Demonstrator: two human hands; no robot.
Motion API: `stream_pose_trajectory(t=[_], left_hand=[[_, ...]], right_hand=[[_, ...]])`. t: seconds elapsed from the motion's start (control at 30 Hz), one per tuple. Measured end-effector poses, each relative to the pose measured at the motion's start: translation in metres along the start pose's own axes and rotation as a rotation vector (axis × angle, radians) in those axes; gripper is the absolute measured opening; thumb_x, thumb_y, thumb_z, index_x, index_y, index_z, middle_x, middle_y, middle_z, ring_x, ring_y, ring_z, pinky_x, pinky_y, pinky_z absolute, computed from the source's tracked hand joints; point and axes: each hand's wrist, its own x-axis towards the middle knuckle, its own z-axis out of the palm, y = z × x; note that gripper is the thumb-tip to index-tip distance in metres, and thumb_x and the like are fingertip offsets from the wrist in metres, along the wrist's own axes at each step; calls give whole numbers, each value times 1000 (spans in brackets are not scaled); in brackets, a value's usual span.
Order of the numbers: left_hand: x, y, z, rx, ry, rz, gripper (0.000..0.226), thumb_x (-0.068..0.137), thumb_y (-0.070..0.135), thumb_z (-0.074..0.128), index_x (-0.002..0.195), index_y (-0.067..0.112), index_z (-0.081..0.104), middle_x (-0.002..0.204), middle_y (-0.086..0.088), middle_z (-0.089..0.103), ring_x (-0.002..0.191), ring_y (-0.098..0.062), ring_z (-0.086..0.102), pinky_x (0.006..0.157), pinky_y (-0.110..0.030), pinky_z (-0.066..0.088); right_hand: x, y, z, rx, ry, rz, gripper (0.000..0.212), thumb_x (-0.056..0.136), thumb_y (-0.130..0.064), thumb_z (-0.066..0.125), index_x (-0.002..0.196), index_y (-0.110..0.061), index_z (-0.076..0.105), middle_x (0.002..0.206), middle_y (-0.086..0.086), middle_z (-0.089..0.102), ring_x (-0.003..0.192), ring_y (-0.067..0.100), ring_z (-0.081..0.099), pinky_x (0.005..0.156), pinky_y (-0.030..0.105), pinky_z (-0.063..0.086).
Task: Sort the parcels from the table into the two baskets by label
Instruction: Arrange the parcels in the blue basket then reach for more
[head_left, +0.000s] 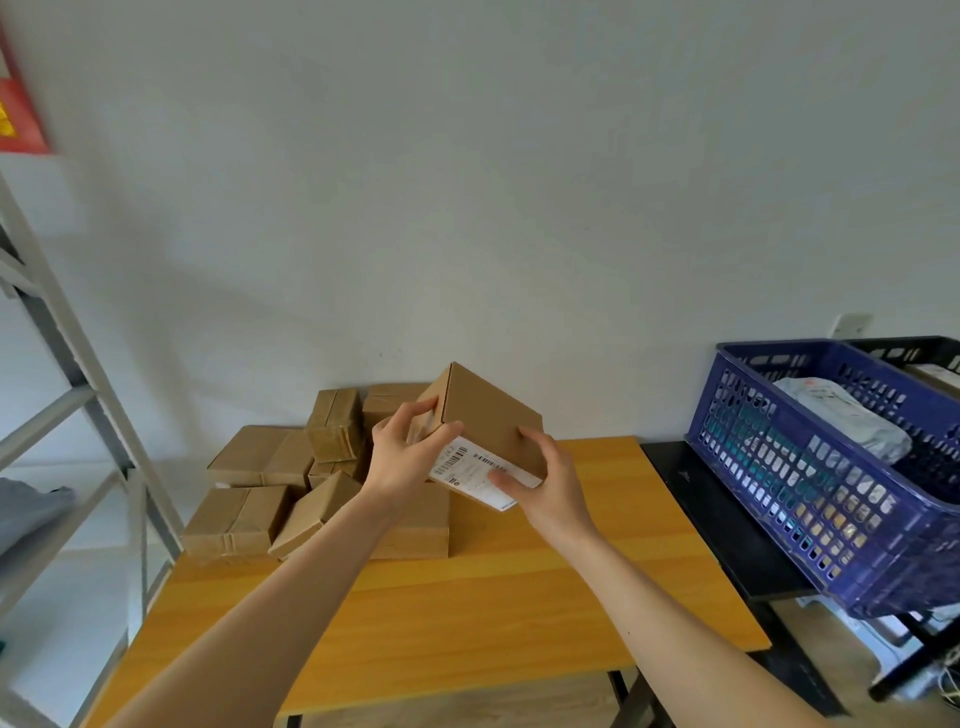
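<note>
I hold a brown cardboard parcel (485, 415) up above the wooden table (467, 613), tilted so its white barcode label (470, 470) faces me. My left hand (408, 454) grips its left end, thumb on the label side. My right hand (545, 480) grips the right end, thumb across the label. Several more brown parcels (275, 483) lie piled at the table's far left. A blue basket (810, 483) stands to the right on a black stand, with a grey bagged parcel (841, 415) inside. A black basket (919, 353) sits behind it, mostly cut off.
A grey metal shelf rack (78, 415) stands at the left, close to the table's edge. The white wall is right behind the table. The black stand (727, 525) under the baskets adjoins the table's right side.
</note>
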Motion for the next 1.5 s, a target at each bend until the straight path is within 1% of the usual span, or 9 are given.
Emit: stream_pose_trajectory(t=[0.07, 0.2, 0.27, 0.33, 0.47, 0.57, 0.77, 1.0, 1.5], left_hand=[[-1, 5, 3, -5, -14, 30, 34, 78, 36, 74, 108, 42, 60, 121, -7, 57, 102, -26, 62, 86, -45, 57], [-1, 12, 6, 56, -89, 28, 39, 80, 29, 72, 118, 32, 61, 110, -2, 64, 98, -21, 64, 86, -41, 56], [0, 14, 6, 87, -135, 16, 43, 77, 32, 71, 119, 32, 62, 111, -1, 65, 96, -19, 64, 79, -34, 56], [0, 16, 8, 114, -163, 17, 38, 84, 25, 70, 121, 30, 62, 111, 0, 65, 94, -19, 65, 75, -30, 56], [3, 9, 10, 108, -152, 58, 67, 81, 33, 75, 141, 27, 46, 127, 1, 57, 103, -18, 63, 80, -32, 57], [4, 1, 10, -50, -153, -79, 97, 69, 40, 77, 151, 29, 25, 138, -3, 51, 108, -25, 64, 86, -44, 57], [0, -5, 17, -152, -278, -169, 65, 82, 27, 71, 142, 27, 45, 115, -4, 69, 101, -25, 69, 88, -50, 56], [-1, -5, 12, -67, -245, -114, 65, 85, 28, 70, 144, 32, 42, 115, 1, 70, 104, -19, 67, 89, -47, 55], [-10, -12, 1, -100, -271, -111, 59, 88, 26, 67, 142, 32, 44, 117, 4, 67, 104, -20, 66, 87, -44, 56]], right_hand=[[2, -5, -3, -48, -24, -39, 69, 76, -35, 81, 133, -35, 42, 148, -2, 28, 133, 10, 34, 97, 11, 35], [10, -8, -13, -256, -164, 15, 112, 60, -59, 83, 148, -41, 16, 160, -8, -5, 148, 16, -2, 119, 44, 19], [14, -8, -17, -337, -229, 47, 127, 51, -67, 81, 151, -39, 7, 160, -6, 4, 149, 20, -1, 119, 50, 16], [16, -7, -18, -260, -262, 66, 131, 44, -69, 80, 150, -39, 8, 153, -6, 21, 144, 18, 19, 116, 47, 27], [12, -6, -22, 29, -226, 102, 111, 62, -46, 87, 149, -32, 20, 141, -6, 41, 126, 11, 44, 97, 29, 47], [12, -8, -29, 256, -162, 178, 88, 75, -36, 81, 145, -31, 29, 125, -5, 58, 109, 9, 59, 76, 20, 50], [12, -11, -27, 390, -155, 229, 78, 68, -54, 75, 137, -35, 44, 110, -3, 71, 98, 11, 69, 77, 29, 56], [10, -10, -34, 466, -240, 214, 47, 91, -28, 64, 135, -33, 50, 113, -3, 71, 107, 17, 66, 91, 41, 54], [-14, -20, -30, 425, -192, 231, 46, 94, -20, 61, 135, -38, 48, 113, -5, 71, 108, 16, 63, 87, 43, 53]])
